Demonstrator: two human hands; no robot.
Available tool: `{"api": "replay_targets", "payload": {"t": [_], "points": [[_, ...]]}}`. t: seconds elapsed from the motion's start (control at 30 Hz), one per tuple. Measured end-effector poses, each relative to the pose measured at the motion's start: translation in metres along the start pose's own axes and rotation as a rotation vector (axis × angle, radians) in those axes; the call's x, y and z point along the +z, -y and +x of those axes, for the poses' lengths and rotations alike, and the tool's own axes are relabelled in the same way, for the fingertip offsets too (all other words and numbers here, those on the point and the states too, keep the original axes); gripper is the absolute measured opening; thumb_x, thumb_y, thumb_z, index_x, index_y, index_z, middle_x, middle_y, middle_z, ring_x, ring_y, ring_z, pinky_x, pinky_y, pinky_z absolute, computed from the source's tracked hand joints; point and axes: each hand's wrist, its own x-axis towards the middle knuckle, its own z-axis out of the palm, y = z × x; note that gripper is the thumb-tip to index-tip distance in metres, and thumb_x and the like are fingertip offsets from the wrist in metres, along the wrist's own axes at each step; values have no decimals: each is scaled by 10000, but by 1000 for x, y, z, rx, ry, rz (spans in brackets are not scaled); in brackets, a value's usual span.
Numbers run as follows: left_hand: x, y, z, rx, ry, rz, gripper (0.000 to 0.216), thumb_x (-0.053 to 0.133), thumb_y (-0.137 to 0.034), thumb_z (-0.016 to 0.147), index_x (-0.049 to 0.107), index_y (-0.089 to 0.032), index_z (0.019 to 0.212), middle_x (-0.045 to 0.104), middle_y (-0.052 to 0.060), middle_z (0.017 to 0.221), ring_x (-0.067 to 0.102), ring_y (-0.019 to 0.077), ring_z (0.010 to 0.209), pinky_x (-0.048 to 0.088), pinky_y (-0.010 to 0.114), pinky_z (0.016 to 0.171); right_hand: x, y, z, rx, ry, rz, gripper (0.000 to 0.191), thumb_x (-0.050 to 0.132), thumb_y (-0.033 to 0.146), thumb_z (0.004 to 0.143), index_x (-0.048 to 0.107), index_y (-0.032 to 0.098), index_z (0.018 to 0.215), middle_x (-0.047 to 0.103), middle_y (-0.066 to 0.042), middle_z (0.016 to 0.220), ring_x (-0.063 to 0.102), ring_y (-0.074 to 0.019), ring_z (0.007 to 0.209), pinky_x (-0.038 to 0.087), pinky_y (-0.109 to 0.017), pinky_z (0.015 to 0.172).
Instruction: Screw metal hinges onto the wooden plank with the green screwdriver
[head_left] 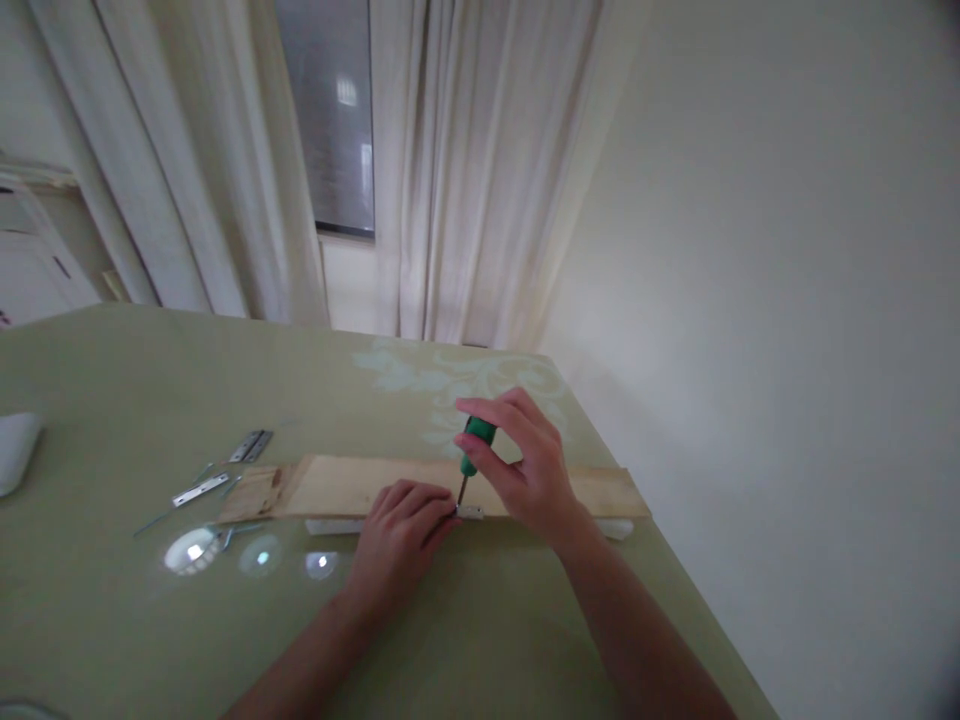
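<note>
A pale wooden board [337, 487] lies across the table, raised on a white piece [615, 527] that shows under its front edge. A small metal hinge [471, 513] sits at that front edge. My left hand [397, 530] rests on the board, fingers together and pressed at the hinge's left end. My right hand [529, 465] grips the green handle of a screwdriver [469, 465] between thumb and fingers. The screwdriver stands nearly upright, slightly tilted, its tip down at the hinge beside my left fingertips. Those fingertips hide whatever is right under the tip.
Left of the board lie loose hinges [251, 446], another metal strip [200, 489] and several thin rods or screws. A white object [16, 450] is at the table's left edge. The wall [750, 350] runs close along the table's right side; curtains [480, 180] hang behind.
</note>
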Motion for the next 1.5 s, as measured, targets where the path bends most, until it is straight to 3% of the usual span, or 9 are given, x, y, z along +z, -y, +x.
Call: {"api": "replay_targets", "payload": {"t": [0.07,0.23,0.43,0.63,0.87,1.03,1.2,1.37,1.5], "points": [[0,0,0,0,1,2,136,674,-338,999,785,-265,1032,796,55,1095,676,256,991,540,441,874,-4,4,1,14,-45,-67,256,709,305,987,735,273,1240,681,-34,942,656,-174,871,584,-332,820],[0,0,0,15,5,19,138,675,-338,1001,781,-255,1033,793,60,1095,674,255,990,549,444,878,-25,14,5,36,149,-44,424,471,181,1072,613,277,1460,694,-73,1302,648,-189,1188,541,-380,1033],[-3,-4,1,24,15,41,147,676,-341,995,777,-246,1044,785,65,1102,671,260,990,553,454,873,-22,11,3,-2,72,-168,332,574,237,1042,725,275,1335,626,-49,953,629,-183,885,567,-348,797],[-5,-5,2,52,6,63,155,652,-322,1006,769,-239,1063,785,67,1100,673,252,986,553,445,877,-27,21,3,56,163,-129,476,442,150,1035,608,241,1472,664,-96,1197,638,-210,1075,560,-396,933],[-5,-3,1,56,15,64,168,636,-333,1012,769,-248,1068,780,76,1093,677,248,990,555,438,892,-26,27,1,61,145,-264,339,600,337,1044,672,264,1367,683,-71,995,634,-225,955,570,-385,854],[-6,-4,2,74,12,56,150,651,-291,998,752,-261,1104,778,63,1131,698,250,1034,552,433,921,-23,26,3,0,214,-122,530,509,194,1047,512,311,1563,702,-67,1287,650,-215,1164,555,-401,1018],[-9,-3,4,129,-7,58,163,649,-258,995,732,-248,1135,778,69,1191,716,254,1124,546,431,992,-23,26,3,13,172,-213,410,594,346,1055,653,265,1453,663,-61,954,632,-192,856,585,-353,786],[-10,1,4,194,-19,137,168,632,-254,1011,726,-234,1148,774,72,1248,708,260,1194,542,436,1030,-30,28,2,23,265,-116,470,483,220,1080,556,297,1538,689,-80,1246,653,-200,1127,564,-372,983],[-10,2,3,200,1,178,167,626,-272,1018,729,-224,1141,776,77,1246,725,254,1161,562,419,999,-33,28,2,10,230,-205,407,589,344,1062,643,277,1460,672,-62,1024,645,-195,953,573,-343,858]]}}
